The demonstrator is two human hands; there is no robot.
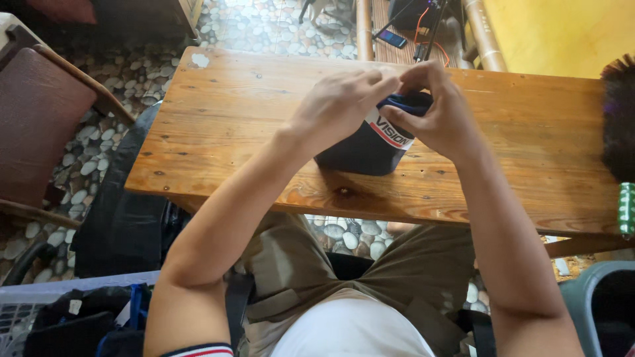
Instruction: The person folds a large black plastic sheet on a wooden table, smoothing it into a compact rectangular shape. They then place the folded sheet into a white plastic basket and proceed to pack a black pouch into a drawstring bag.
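A small dark pouch (pixel 360 153) with a white and red label band stands on the wooden table (pixel 231 125), its blue-lined top open. My left hand (pixel 337 102) pinches the pouch's upper rim from the left. My right hand (pixel 440 116) grips the rim from the right, fingers curled over the blue edge. The fingertips of both hands meet above the opening. What is inside the pouch is hidden.
A dark brush (pixel 620 119) with a green handle lies at the table's right edge. A brown chair (pixel 40 112) stands at the left on a pebble floor. A basket (pixel 53 317) with dark clothes sits at lower left. A phone and cables (pixel 397 36) lie beyond the table.
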